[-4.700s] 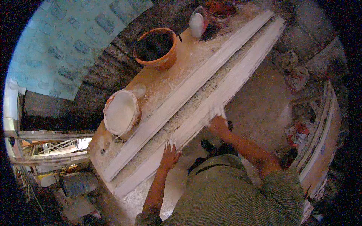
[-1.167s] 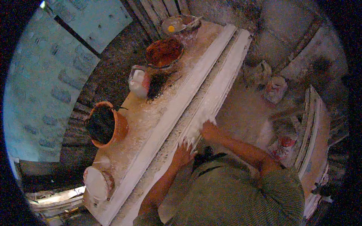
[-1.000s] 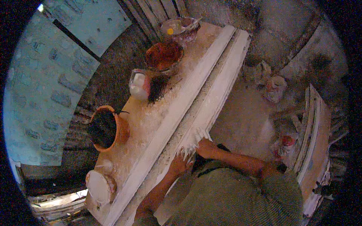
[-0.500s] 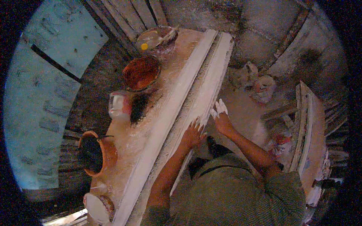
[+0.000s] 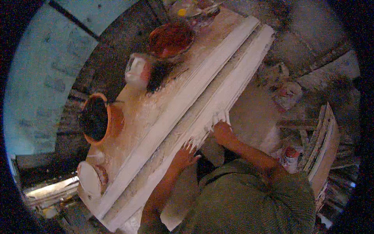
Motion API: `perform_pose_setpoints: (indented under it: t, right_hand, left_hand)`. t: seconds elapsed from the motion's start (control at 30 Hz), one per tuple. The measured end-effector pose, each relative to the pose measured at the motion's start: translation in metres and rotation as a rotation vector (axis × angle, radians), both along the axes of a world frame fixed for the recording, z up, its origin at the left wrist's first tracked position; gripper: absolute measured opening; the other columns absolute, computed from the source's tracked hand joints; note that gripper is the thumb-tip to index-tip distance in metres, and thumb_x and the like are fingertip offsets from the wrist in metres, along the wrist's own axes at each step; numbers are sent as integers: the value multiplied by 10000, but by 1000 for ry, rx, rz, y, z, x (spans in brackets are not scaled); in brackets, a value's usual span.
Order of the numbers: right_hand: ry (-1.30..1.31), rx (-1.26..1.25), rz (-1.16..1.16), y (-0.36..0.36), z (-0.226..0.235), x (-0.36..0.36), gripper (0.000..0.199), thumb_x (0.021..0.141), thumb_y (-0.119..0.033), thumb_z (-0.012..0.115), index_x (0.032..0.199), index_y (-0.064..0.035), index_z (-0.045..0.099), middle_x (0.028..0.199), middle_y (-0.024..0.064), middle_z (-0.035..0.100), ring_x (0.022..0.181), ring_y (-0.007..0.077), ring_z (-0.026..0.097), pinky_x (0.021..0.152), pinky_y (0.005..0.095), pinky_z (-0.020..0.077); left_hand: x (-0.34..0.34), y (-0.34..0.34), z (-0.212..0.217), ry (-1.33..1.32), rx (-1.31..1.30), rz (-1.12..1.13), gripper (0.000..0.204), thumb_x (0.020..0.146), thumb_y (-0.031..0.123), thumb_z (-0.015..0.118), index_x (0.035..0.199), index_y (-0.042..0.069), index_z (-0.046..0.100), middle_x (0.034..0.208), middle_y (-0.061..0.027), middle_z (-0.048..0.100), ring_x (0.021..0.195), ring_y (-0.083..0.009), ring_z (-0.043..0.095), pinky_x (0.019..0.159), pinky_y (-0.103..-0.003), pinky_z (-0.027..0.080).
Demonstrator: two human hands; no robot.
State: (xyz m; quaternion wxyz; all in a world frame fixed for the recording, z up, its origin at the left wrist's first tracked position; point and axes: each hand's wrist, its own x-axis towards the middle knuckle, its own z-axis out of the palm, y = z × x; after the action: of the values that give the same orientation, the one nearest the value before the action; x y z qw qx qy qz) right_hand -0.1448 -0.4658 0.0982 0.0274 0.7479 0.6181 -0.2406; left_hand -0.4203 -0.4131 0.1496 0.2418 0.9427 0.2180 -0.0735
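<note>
Two long, white, ridged strips lie side by side along a wooden table [image 5: 134,113], a dark groove between them. I cannot tell what they are made of. My left hand [image 5: 184,156] rests at the edge of the near strip [image 5: 165,167], palm down, white-coated fingers spread. Farther along that strip, my right hand [image 5: 223,126] also touches its edge, with white-coated fingers stretched out and apart. Neither hand grips anything that I can see. The far strip [image 5: 183,103] lies beyond both hands, untouched.
Along the table's far side stand a reddish-brown bowl [image 5: 171,40], a white-and-red container [image 5: 138,70], an orange clay pot [image 5: 108,121] and a round pale-topped tub [image 5: 90,178]. To the right are a red-and-white can [image 5: 290,158] and a narrow wooden plank [image 5: 325,144].
My view has turned, so the table appears more slanted. My right hand has come from beside the strip onto its edge. My left hand has shifted nearer along it.
</note>
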Motion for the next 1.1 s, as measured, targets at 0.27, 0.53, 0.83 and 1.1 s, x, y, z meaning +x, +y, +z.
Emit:
perform_pose_setpoints:
  t: [0.27,0.53,0.83,1.1]
  right_hand:
    - [225,-167,252,-19,79,-160,735,969,-513,501,1386,93,483,1143,363,627,1051,497,637,1004,585,464]
    - [188,-3,87,0,49,-190,597,976,-449,516,1151,108,640,1160,354,623,1038,481,647,978,542,499]
    - [-175,199,-287,69,17,-7,549,955,-448,537,1094,56,702,1182,279,649,1124,420,634,973,541,506]
    - [37,265,-520,103,-49,212,323,946,-250,542,1060,16,686,1118,274,654,1082,466,612,939,566,491]
  left_hand:
    - [-126,-33,9,117,32,85,653,1004,525,486,1369,-11,564,1477,-280,465,1468,-416,323,1216,-505,259]
    - [-102,-8,-8,114,-8,17,673,998,523,491,1379,-29,543,1466,-286,472,1454,-434,337,1203,-510,286]
    - [33,43,-7,-27,19,-29,710,1009,547,443,1413,-33,509,1497,-303,434,1455,-428,338,1209,-501,278]
    - [247,107,-28,-137,35,-16,722,1007,555,440,1411,-40,514,1539,-258,408,1493,-382,286,1239,-479,211]
